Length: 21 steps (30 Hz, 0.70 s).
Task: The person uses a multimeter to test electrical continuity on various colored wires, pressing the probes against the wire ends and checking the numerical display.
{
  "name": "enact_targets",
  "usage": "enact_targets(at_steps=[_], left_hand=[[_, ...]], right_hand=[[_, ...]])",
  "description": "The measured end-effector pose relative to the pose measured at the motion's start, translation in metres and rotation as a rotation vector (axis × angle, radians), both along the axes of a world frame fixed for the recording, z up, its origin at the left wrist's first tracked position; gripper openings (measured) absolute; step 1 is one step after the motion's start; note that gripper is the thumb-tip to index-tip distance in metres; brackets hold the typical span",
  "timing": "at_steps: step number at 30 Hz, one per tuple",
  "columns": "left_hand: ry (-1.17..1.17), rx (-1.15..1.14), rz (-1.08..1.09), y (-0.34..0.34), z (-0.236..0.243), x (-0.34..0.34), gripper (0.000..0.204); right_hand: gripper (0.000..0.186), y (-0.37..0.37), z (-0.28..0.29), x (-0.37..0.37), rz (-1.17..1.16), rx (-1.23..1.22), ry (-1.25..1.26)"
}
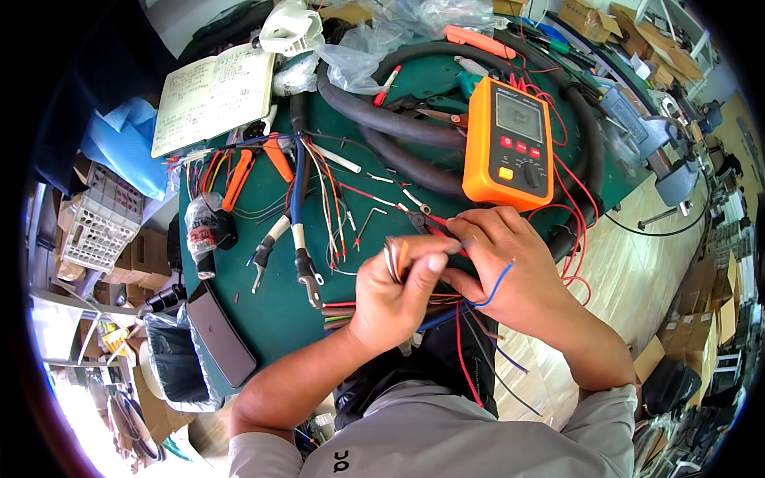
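My left hand (pixel 390 299) is closed around several thin wires, brown, white and orange (pixel 396 259), their ends showing above the fist. My right hand (pixel 510 267) meets it, fingers bent over the wires; what its fingertips grip is partly hidden. Red-handled pliers (pixel 417 220) lie just beyond my fingers. A blue wire (pixel 500 283) curves past my right hand, and a bundle of coloured wires (pixel 339 317) runs under both hands, hanging over the mat's near edge. Cables with ring lugs (pixel 309 283) lie left on the green mat (pixel 263 327), near loose stripped wires (pixel 331 199).
An orange meter (pixel 514 179) with red leads sits right on thick black cables (pixel 390 127). A notebook (pixel 211 99), orange-handled tools (pixel 239 179) and a phone (pixel 219 334) lie left. A clamping device (pixel 669 175) stands right; a lined bin (pixel 171 366) is lower left.
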<state>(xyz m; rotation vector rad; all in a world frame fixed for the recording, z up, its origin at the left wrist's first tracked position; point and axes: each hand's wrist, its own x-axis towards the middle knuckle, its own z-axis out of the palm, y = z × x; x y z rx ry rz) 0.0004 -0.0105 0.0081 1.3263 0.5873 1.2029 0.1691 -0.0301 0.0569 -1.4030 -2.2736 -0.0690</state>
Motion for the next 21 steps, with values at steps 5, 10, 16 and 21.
enact_targets(at_steps=[5, 10, 16, 21], left_hand=[[0.136, 0.576, 0.032, 0.005, -0.006, -0.003, 0.018], [0.088, 0.644, 0.066, 0.008, -0.011, 0.0, 0.014], [0.057, 0.69, 0.04, 0.008, -0.013, -0.001, 0.02], [0.041, 0.693, 0.072, 0.007, -0.016, 0.001, 0.022]], right_hand=[[0.039, 0.002, -0.004, 0.002, 0.019, 0.022, -0.183], [0.037, 0.004, 0.001, -0.004, -0.006, 0.017, -0.151], [0.042, 0.006, -0.001, 0.001, -0.026, 0.051, -0.174], [0.048, 0.012, -0.007, -0.001, -0.016, 0.054, -0.267]])
